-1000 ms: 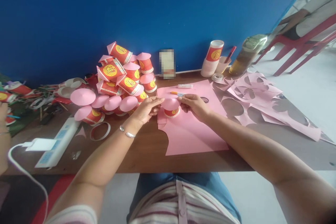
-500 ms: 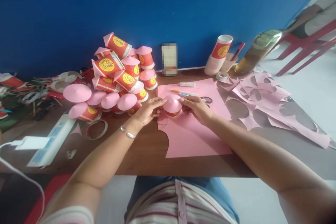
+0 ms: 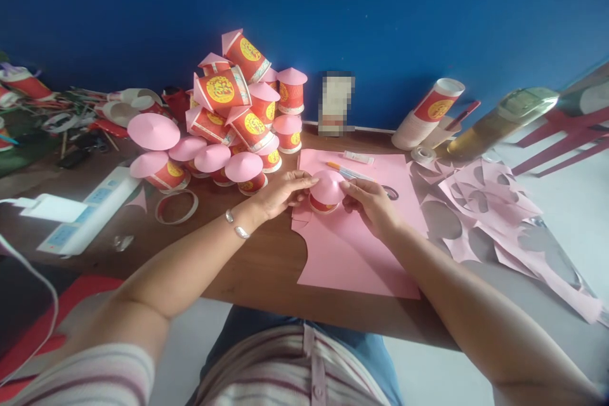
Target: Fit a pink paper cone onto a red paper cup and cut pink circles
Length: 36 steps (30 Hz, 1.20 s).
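We are holding one pink-topped cup (image 3: 328, 189) with one left hand (image 3: 281, 195) and one right hand (image 3: 372, 206). At the pile, we are counting at least thirteen lidded cups (image 3: 221, 89), overlap hiding the exact total. We are also seeing one glue stick (image 3: 359, 157), at least one pen (image 3: 347, 172), one red marker (image 3: 464, 115), one tape roll (image 3: 423, 155), one bottle (image 3: 499, 125), one power strip (image 3: 90, 212), one plugged-in charger (image 3: 54, 207) and one loose ring (image 3: 164, 216). On the right, we are finding several pink paper scraps (image 3: 499, 193), their number being unclear.
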### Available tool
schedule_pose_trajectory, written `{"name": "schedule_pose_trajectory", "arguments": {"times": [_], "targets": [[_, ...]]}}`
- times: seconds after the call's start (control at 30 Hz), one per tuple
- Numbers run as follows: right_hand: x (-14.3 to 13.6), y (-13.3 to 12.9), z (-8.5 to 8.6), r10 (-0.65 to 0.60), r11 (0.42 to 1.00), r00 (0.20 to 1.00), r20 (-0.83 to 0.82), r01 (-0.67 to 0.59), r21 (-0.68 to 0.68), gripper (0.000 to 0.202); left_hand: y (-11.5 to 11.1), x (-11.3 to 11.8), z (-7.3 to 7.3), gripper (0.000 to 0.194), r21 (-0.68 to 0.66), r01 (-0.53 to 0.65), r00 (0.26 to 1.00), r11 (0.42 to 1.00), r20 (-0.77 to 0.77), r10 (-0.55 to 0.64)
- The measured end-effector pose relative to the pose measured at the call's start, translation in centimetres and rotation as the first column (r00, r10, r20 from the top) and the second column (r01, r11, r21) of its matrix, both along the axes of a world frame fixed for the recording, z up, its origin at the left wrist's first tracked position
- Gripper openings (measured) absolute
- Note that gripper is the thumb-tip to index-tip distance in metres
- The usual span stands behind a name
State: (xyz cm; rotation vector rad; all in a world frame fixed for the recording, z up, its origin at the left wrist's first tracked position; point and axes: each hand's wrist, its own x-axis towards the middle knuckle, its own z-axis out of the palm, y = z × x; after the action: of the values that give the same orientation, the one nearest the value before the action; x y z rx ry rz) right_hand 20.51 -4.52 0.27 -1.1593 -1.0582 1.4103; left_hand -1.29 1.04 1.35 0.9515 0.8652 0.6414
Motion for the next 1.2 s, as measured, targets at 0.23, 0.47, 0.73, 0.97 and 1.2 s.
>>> {"name": "schedule_pose_trajectory", "arguments": {"times": [0.23, 0.47, 0.73, 0.97, 1.2], "targets": [[-0.08, -0.03, -0.36, -0.006, 0.999, 1.000, -0.027, 0.005, -0.032, 0.048, -0.16, 0.07, -0.01, 0.048, 0.002, -0.012, 1.000, 1.000, 0.000, 0.012], [-0.24, 0.00, -0.29, -0.015, 0.999, 0.999, -0.034, 0.014, -0.045, 0.049, -0.25, 0.24, -0.07, 0.049, -0.004, -0.027, 1.000, 1.000, 0.001, 0.027], [-0.37, -0.24, -0.06, -0.013, 0.998, 0.998, -0.062, 0.009, -0.059, 0.049, -0.41, 0.32, 0.04, 0.045, -0.013, -0.048, 0.999, 0.999, 0.018, 0.049], [-0.53, -0.30, 0.07, -0.004, 0.998, 0.999, -0.047, 0.001, -0.069, 0.050, -0.37, 0.45, -0.20, 0.048, 0.022, -0.061, 0.998, 0.998, 0.019, 0.060], [-0.54, -0.31, 0.00, 0.005, 0.998, 0.998, -0.060, -0.009, -0.069, 0.049, -0.29, 0.52, -0.41, 0.049, -0.004, -0.053, 0.997, 0.999, 0.060, 0.053]]}}
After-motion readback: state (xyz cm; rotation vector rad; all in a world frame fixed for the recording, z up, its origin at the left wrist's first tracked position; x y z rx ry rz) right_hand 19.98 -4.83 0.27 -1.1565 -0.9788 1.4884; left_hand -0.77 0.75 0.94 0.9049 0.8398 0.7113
